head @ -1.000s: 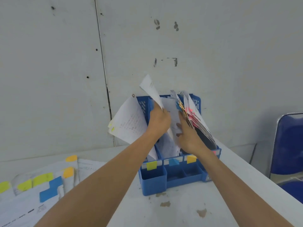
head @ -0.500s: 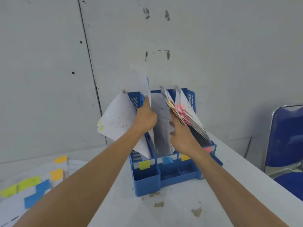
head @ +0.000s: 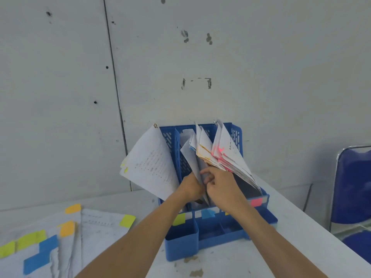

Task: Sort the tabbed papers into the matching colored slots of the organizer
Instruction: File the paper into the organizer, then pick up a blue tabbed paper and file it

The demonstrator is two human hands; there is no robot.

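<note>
A blue plastic organizer (head: 181, 243) stands on the white table against the wall, its slots marked with yellow-green (head: 179, 219), blue (head: 207, 214) and pink (head: 256, 202) labels. My left hand (head: 191, 187) and my right hand (head: 221, 184) meet low in the blue-labelled slot, both pinching a folded white sheet (head: 190, 157). Yellow-tabbed sheets (head: 152, 167) lean out of the left slot. Orange-tabbed and pink-tabbed papers (head: 224, 157) fan out to the right over my right hand.
A spread of tabbed papers (head: 50, 237) with yellow-green, orange and blue tabs lies on the table at the left. A blue chair (head: 355, 189) stands beyond the table's right edge. The grey wall rises directly behind the organizer.
My left hand has dropped from the top of the organizer down into the middle slot, pushing the white sheet down. The right hand has closed in on it. The view has tilted.
</note>
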